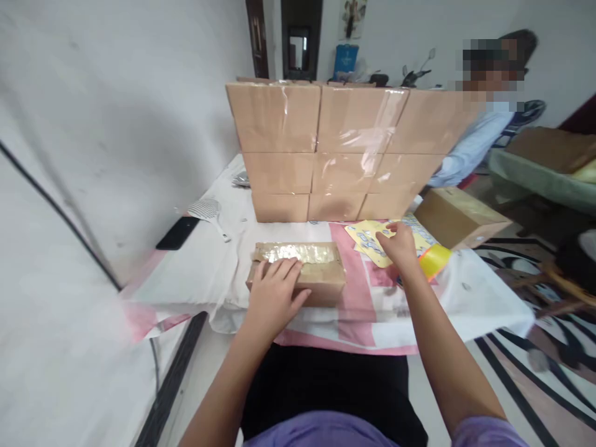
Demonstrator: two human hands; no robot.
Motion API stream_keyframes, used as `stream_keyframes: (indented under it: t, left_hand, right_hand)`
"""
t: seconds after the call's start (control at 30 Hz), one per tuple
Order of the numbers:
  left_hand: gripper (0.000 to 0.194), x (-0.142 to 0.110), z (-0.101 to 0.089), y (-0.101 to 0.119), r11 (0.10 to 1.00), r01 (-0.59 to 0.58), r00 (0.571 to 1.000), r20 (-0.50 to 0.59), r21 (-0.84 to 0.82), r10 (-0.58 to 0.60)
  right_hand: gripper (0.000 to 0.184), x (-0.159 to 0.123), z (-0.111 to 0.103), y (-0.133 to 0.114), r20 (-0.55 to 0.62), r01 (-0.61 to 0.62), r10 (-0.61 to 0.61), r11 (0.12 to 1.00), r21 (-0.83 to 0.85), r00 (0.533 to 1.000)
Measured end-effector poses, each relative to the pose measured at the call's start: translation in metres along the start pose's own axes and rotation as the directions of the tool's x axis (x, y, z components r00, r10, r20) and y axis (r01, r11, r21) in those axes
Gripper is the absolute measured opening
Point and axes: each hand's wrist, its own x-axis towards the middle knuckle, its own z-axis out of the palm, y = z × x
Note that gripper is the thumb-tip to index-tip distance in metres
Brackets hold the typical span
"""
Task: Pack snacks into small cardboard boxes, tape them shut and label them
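A small cardboard box (pixel 321 276) with clear tape along its top lies on the cloth-covered table in front of me. My left hand (pixel 275 288) rests on the box's left part, fingers spread over the taped top and thumb out to the right. Over the yellow printed sheets (pixel 365 241), to the right of the box, is my right hand (pixel 398 245). Its fingers are bent and slightly apart, with nothing visible between them. A yellow and orange roll-like item (pixel 434 261) sits beside my right wrist, partly hidden by the forearm.
Stacked, taped cardboard boxes (pixel 335 149) form a wall behind the small box. A white slotted spoon (pixel 209 214) and a black phone (pixel 177 233) lie at left. Another carton (pixel 459 217) stands at right. A person in a light blue sleeve (pixel 470 149) is behind the stack.
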Motion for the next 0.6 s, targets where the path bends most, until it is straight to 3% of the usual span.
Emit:
stream_keyframes:
  t: [0.07, 0.17, 0.33, 0.43, 0.6]
  left_hand:
    - [0.041, 0.002, 0.005, -0.004, 0.998, -0.066, 0.998, -0.022, 0.006, 0.066]
    - [0.026, -0.002, 0.011, -0.012, 0.989, -0.147, 0.982, -0.12, -0.006, 0.145]
    - [0.017, -0.009, 0.012, -0.026, 0.977, -0.211, 0.948, -0.244, 0.004, 0.206]
    - [0.02, -0.008, 0.011, -0.03, 0.965, -0.26, 0.935, -0.249, 0.008, 0.254]
    - [0.026, -0.008, 0.016, -0.031, 0.97, -0.241, 0.929, -0.287, 0.012, 0.234]
  right_hand:
    - [0.031, 0.012, -0.021, 0.025, 0.01, -0.049, 0.05, 0.996, -0.074, 0.999]
    - [0.02, 0.033, -0.048, 0.043, 0.008, -0.075, 0.078, 0.981, -0.177, 0.997]
    - [0.027, 0.079, -0.07, 0.059, 0.024, -0.056, 0.068, 0.939, -0.341, 0.997]
    - [0.021, 0.104, -0.068, 0.074, 0.156, -0.001, 0.08, 0.894, -0.448, 0.984]
    - [0.015, 0.149, -0.06, 0.107, 0.437, 0.167, 0.08, 0.85, -0.499, 0.896]
